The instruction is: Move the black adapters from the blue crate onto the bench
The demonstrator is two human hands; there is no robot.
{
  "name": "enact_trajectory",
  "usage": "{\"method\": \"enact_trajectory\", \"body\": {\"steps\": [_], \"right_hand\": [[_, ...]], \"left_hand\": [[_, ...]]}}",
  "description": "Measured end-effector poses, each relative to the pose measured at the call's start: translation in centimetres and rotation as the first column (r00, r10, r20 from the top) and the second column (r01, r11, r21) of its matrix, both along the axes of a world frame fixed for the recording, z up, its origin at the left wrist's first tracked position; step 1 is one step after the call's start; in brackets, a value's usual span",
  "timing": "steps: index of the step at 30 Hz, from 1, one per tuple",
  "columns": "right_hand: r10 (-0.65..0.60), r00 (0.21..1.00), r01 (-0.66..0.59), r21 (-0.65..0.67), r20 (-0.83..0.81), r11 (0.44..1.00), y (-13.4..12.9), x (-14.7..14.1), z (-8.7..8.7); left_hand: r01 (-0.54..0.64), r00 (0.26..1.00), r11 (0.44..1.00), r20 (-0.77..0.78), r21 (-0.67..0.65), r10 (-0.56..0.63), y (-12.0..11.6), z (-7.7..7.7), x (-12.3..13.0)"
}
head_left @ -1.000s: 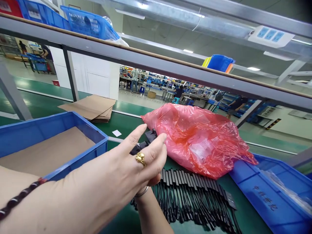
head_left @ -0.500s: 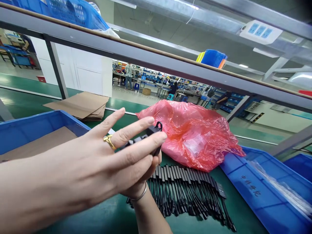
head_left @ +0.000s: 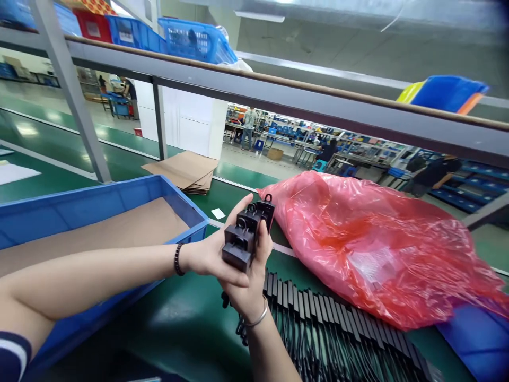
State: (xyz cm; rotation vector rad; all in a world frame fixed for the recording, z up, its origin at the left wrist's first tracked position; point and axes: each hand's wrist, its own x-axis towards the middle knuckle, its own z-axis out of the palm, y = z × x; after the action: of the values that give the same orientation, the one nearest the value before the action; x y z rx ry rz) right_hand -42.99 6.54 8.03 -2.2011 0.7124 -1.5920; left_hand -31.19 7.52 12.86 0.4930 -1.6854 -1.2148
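Several small black box-shaped modules with cable loops at their ends (head_left: 243, 236) are bunched together above the table. My left hand (head_left: 210, 257), a beaded bracelet at its wrist, closes on the bunch from the left, thumb along the near side. Around it from the right and below wraps my right hand (head_left: 252, 289), with a silver bangle at the wrist. Part of the fingers of both hands is hidden behind the modules. To the right below, a row of black modules with short cables (head_left: 318, 307) lies side by side on the green table (head_left: 178, 313).
A blue bin (head_left: 131, 196) lined with cardboard stands at left. Brown cardboard sheets (head_left: 186, 167) lie behind it, near a small white paper (head_left: 218, 213). A pink-red plastic bag (head_left: 369, 233) spreads over the right side, partly over another blue bin (head_left: 477, 339). A shelf rail (head_left: 278, 87) crosses above.
My left hand, earlier spread flat across the modules, has turned and now grips them from the left. The view has swung left, showing more of the lined bin.
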Motion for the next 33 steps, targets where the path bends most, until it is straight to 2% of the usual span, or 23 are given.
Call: {"method": "enact_trajectory", "body": {"steps": [2, 4, 9, 12, 14, 17, 18, 20, 22, 26, 33], "right_hand": [[0.042, 0.999, -0.045, 0.069, 0.034, 0.997, -0.2, 0.4, -0.4], [0.033, 0.999, -0.031, 0.111, -0.017, 0.993, -0.4, 0.8, -0.9], [0.037, 0.973, -0.004, 0.148, -0.226, 0.989, -1.2, 0.7, -1.3], [0.030, 0.929, 0.022, 0.136, -0.369, 0.990, -1.8, -0.3, -1.1], [-0.020, 0.914, 0.072, 0.113, -0.404, 0.991, -2.1, -0.9, -0.9], [-0.181, 0.926, 0.193, 0.005, -0.332, 0.981, -2.3, -1.3, -0.7], [-0.206, 0.930, 0.198, -0.057, -0.304, 0.979, -2.3, -1.3, -0.7], [-0.177, 0.942, 0.129, -0.180, -0.283, 0.975, -2.3, -1.1, -0.7], [-0.121, 0.948, 0.045, -0.250, -0.296, 0.967, -2.3, -0.8, -0.7], [-0.077, 0.961, 0.003, -0.269, -0.266, 0.963, -2.5, -0.5, -1.2], [0.021, 0.999, -0.036, -0.318, -0.049, 0.947, -2.8, -0.6, -1.7]], "left_hand": [[-0.052, 0.995, 0.995, -0.080, 0.086, 0.059, -0.1, -0.7, 0.2], [-0.084, 0.982, 0.982, -0.156, 0.169, 0.111, -0.3, -1.5, 0.4], [-0.050, 0.959, 0.919, -0.237, 0.392, 0.153, -1.0, -3.2, 1.1], [-0.042, 0.929, 0.871, -0.302, 0.490, 0.215, -1.2, -3.5, 1.3], [0.005, 0.902, 0.847, -0.368, 0.531, 0.226, -1.3, -3.5, 1.4], [0.131, 0.870, 0.834, -0.466, 0.535, 0.163, -1.0, -3.7, 1.2], [0.175, 0.862, 0.829, -0.490, 0.531, 0.132, -0.8, -3.8, 1.1], [0.258, 0.850, 0.808, -0.522, 0.530, 0.071, -0.4, -4.1, 0.7], [0.329, 0.845, 0.785, -0.534, 0.524, 0.003, 0.0, -4.4, 0.4], [0.390, 0.845, 0.783, -0.525, 0.484, -0.097, 0.2, -4.7, 0.2], [0.413, 0.848, 0.766, -0.514, 0.492, -0.127, 0.6, -4.7, 0.0]]}}
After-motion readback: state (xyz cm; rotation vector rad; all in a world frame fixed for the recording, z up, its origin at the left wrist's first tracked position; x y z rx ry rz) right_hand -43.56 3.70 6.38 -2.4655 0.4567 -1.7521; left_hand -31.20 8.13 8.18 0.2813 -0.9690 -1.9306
